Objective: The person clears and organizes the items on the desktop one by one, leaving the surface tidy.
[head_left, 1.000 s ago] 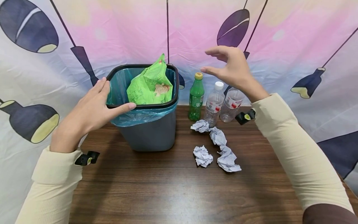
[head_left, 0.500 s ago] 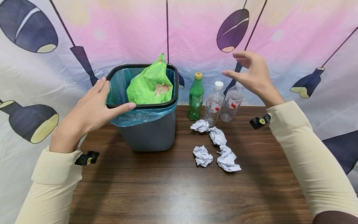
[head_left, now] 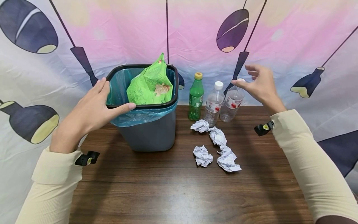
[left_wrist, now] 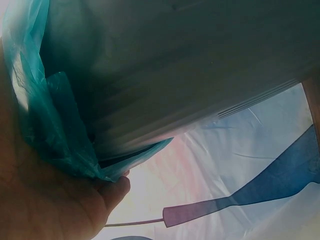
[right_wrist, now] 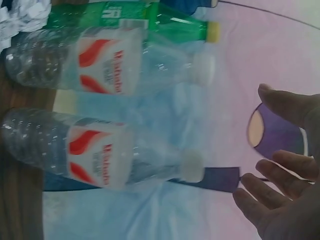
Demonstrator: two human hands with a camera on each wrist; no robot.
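At the left in the head view, my left hand (head_left: 89, 109) rests on a corner of the grey trash bin (head_left: 151, 137), thumb along the near rim and fingers over the left rim. A blue-green liner (left_wrist: 65, 125) folds over the bin's edge beside the palm in the left wrist view. Inside the bin, a crumpled green plastic package (head_left: 149, 87) sticks up. My right hand (head_left: 261, 84) hovers near the cap of the rightmost clear bottle (head_left: 231, 104), fingers spread apart and holding nothing. In the right wrist view that bottle (right_wrist: 100, 150) stands apart from the fingertips.
Left of it stand another clear bottle (head_left: 213, 105) with a white cap and a green bottle (head_left: 195, 99) with a yellow cap. Several crumpled paper balls (head_left: 202, 156) lie in front on the wooden table (head_left: 167, 193). A printed cloth (head_left: 126, 31) hangs behind.
My right hand has moved right and down, from above the green bottle to beside the rightmost clear bottle's cap. The left hand, bin and bottles have stayed put.
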